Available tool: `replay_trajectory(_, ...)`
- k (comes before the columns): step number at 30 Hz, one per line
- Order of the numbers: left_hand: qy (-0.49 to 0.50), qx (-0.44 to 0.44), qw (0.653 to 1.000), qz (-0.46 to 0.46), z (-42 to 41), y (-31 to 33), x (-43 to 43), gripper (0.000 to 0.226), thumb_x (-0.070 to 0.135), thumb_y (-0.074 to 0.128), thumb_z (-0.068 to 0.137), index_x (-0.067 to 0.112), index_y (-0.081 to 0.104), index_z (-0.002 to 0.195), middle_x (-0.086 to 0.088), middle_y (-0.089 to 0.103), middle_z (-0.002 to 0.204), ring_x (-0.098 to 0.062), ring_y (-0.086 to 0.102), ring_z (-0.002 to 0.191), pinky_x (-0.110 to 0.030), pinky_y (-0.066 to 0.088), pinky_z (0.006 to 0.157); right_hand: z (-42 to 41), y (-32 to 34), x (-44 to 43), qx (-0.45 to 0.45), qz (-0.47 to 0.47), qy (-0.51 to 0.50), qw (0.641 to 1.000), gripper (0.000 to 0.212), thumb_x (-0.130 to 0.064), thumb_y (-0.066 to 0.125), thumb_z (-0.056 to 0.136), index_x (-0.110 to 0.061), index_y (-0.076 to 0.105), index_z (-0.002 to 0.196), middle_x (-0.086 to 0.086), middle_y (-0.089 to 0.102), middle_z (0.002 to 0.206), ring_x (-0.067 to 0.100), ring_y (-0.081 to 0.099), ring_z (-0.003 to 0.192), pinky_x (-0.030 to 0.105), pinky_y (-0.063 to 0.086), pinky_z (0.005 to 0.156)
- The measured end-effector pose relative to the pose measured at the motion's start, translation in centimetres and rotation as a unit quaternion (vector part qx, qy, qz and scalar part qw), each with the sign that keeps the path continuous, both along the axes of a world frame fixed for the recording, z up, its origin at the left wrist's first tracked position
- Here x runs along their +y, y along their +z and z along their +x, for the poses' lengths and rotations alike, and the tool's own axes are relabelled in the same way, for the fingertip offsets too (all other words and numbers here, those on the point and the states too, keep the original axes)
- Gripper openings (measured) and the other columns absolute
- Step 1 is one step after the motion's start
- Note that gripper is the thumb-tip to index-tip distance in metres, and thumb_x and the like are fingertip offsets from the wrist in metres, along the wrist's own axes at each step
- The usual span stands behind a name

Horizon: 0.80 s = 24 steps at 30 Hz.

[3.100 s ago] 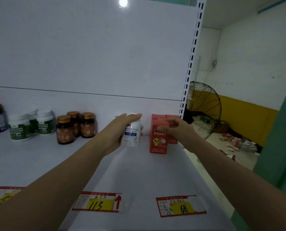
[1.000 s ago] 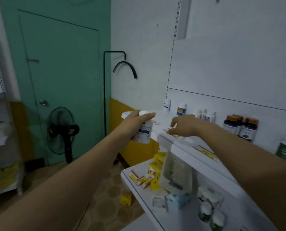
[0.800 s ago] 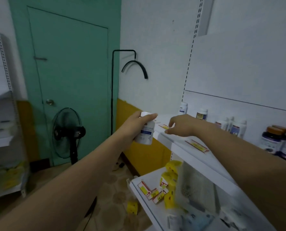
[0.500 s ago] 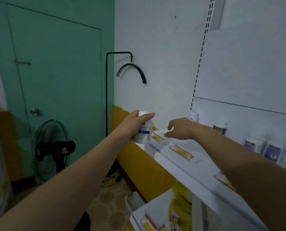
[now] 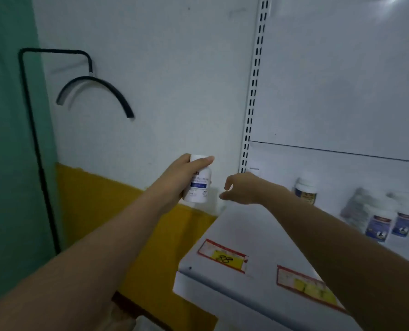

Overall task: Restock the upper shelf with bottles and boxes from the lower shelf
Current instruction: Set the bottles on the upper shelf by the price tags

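My left hand (image 5: 177, 177) grips a white bottle (image 5: 198, 187) with a blue label, held upright in the air just left of the upper shelf's (image 5: 246, 225) far-left corner. My right hand (image 5: 242, 188) hovers over that corner with fingers apart and curled, holding nothing. Further right on the shelf stand a white bottle with a dark label (image 5: 305, 191) and two blue-labelled white bottles (image 5: 380, 225), blurred.
A slotted white upright (image 5: 253, 91) rises behind the shelf corner. Red-and-yellow price tags (image 5: 222, 255) lie along the shelf's front edge. To the left is a white and yellow wall with a black hooked pipe (image 5: 86, 82).
The view has swung from the shelf's right end to its left end. My left hand has carried the white bottle along; my right hand let go of the red box and is now at the left corner.
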<state>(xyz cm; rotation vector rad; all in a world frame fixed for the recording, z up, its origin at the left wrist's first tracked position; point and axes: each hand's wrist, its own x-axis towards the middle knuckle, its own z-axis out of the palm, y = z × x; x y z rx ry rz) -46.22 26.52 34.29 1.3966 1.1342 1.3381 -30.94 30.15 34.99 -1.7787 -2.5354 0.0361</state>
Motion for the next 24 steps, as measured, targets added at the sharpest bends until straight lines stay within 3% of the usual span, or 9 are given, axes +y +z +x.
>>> replay_trajectory(7, -0.149, 0.028, 0.988, -0.019, 3.0, -0.1, 8.2, 0.022, 0.033, 0.065, 0.085, 0.014, 0.058, 0.092, -0.007, 0.067, 0.088, -0.024, 0.064, 0.081, -0.039, 0.053, 0.077, 2.9, -0.5, 1.7, 0.011, -0.025, -0.172, 0.985, 0.045, -0.039, 0.049, 0.095, -0.008, 0.056, 0.127, 0.011, 0.058, 0.129, 0.026, 0.054, 0.118, 0.029, 0.042, 0.094)
replay_trajectory(10, -0.196, 0.071, 0.978, 0.005, 5.6, -1.4, 9.9, 0.023, 0.03, 0.067, 0.084, 0.014, 0.065, 0.1, -0.005, 0.07, 0.099, -0.02, 0.065, 0.091, -0.035, 0.05, 0.087, 4.5, -0.9, 1.7, -0.007, -0.032, -0.224, 0.974, 0.047, -0.039, 0.046, 0.096, -0.006, 0.054, 0.129, 0.012, 0.056, 0.132, 0.027, 0.053, 0.121, 0.032, 0.042, 0.097)
replay_trajectory(12, -0.209, 0.094, 0.973, 0.038, 7.1, -2.3, 10.9, 0.02, 0.025, 0.068, 0.084, 0.014, 0.066, 0.101, -0.001, 0.067, 0.098, -0.015, 0.064, 0.089, -0.029, 0.049, 0.084, 5.5, -1.3, 1.9, -0.009, -0.034, -0.244, 0.969, 0.047, -0.038, 0.047, 0.096, -0.005, 0.055, 0.129, 0.012, 0.058, 0.13, 0.027, 0.055, 0.118, 0.033, 0.044, 0.097)
replay_trajectory(14, -0.199, 0.117, 0.971, 0.058, 8.5, -3.1, 11.9, 0.022, 0.02, 0.071, 0.082, 0.005, 0.067, 0.097, -0.002, 0.064, 0.091, -0.012, 0.062, 0.079, -0.023, 0.049, 0.074, 6.3, -1.6, 2.2, -0.003, -0.037, -0.258, 0.965, 0.046, -0.037, 0.049, 0.095, -0.006, 0.055, 0.129, 0.012, 0.058, 0.128, 0.026, 0.056, 0.116, 0.033, 0.046, 0.097)
replay_trajectory(17, -0.159, 0.156, 0.97, 0.093, 10.2, -3.9, 13.5, 0.024, 0.019, 0.076, 0.077, 0.001, 0.065, 0.089, -0.01, 0.063, 0.086, -0.019, 0.06, 0.076, -0.023, 0.047, 0.066, 7.3, -1.8, 2.5, 0.007, -0.035, -0.274, 0.961, 0.044, -0.035, 0.05, 0.095, -0.007, 0.056, 0.128, 0.012, 0.058, 0.127, 0.026, 0.056, 0.115, 0.033, 0.046, 0.096)
replay_trajectory(21, -0.078, 0.156, 0.975, 0.137, 11.7, -4.2, 14.0, 0.039, 0.015, 0.079, 0.072, 0.002, 0.064, 0.106, -0.011, 0.06, 0.099, -0.019, 0.055, 0.086, -0.025, 0.042, 0.077, 8.2, -2.3, 3.0, 0.017, -0.043, -0.278, 0.959, 0.042, -0.033, 0.053, 0.094, -0.007, 0.057, 0.127, 0.011, 0.059, 0.125, 0.025, 0.056, 0.114, 0.03, 0.045, 0.095)
replay_trajectory(24, -0.041, 0.155, 0.971, 0.176, 12.4, -4.6, 13.5, 0.046, 0.015, 0.08, 0.072, 0.001, 0.064, 0.112, -0.015, 0.059, 0.109, -0.02, 0.054, 0.092, -0.02, 0.038, 0.081, 8.3, -2.6, 3.5, 0.017, -0.042, -0.278, 0.96, 0.042, -0.032, 0.056, 0.092, -0.008, 0.058, 0.126, 0.011, 0.06, 0.124, 0.024, 0.057, 0.112, 0.029, 0.046, 0.092)
